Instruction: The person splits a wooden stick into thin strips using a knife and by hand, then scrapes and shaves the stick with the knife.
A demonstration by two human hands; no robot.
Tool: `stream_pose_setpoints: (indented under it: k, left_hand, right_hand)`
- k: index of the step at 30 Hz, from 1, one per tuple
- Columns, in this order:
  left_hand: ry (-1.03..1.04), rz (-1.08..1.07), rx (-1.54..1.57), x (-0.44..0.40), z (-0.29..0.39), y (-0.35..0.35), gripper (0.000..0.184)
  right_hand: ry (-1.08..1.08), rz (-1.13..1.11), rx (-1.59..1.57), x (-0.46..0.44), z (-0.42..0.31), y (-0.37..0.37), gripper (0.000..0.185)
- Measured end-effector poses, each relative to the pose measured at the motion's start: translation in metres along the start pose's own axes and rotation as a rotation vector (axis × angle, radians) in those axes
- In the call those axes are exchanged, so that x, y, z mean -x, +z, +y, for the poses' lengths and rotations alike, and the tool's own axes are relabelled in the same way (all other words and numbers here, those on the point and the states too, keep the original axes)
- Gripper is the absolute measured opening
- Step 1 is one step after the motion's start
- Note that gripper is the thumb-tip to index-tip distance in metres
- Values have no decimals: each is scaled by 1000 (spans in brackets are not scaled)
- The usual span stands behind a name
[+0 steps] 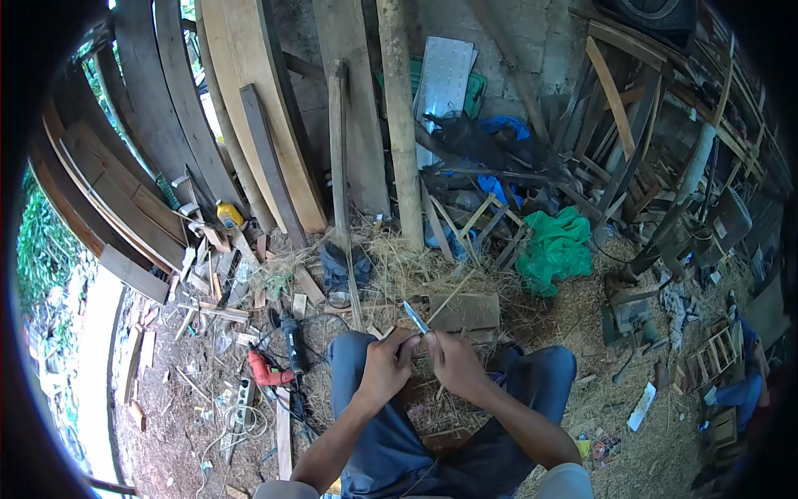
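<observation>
I see a small knife point(416, 318), its narrow blade shiny and pointed, tilting up between both hands, in front of the lap. The right hand point(457, 363) closes around its lower end. The left hand point(387, 368) is curled beside it; its grip I cannot tell. Near the boards point(249, 125) is a yellow bottle point(229, 214), contents unclear.

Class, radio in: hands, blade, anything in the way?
Right hand closed on knife, blade pointing up and away. Left hand close beside, its hold unclear. Red drill lies beyond left knee, clear of both hands.
</observation>
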State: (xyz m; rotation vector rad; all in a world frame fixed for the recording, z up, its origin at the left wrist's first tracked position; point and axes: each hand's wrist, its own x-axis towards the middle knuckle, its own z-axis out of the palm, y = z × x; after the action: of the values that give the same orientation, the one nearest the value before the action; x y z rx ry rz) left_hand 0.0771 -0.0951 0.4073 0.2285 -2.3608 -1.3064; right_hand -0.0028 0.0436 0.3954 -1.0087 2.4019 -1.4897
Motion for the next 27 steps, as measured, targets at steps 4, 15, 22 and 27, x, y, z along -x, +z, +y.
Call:
stream_pose_setpoints:
  k: [4, 15, 22, 27]
  left_hand:
    - [64, 12, 1, 3, 3, -4, 6]
    - [87, 63, 9, 3, 10, 11, 7]
    - [57, 28, -21, 4, 6, 6, 9]
    - [88, 47, -53, 7, 5, 5, 7]
  right_hand:
    - [150, 64, 3, -19, 0, -27, 14]
    - [83, 151, 53, -4, 4, -12, 11]
    - [136, 152, 100, -5, 1, -6, 28]
    - [248, 181, -21, -17, -10, -33, 19]
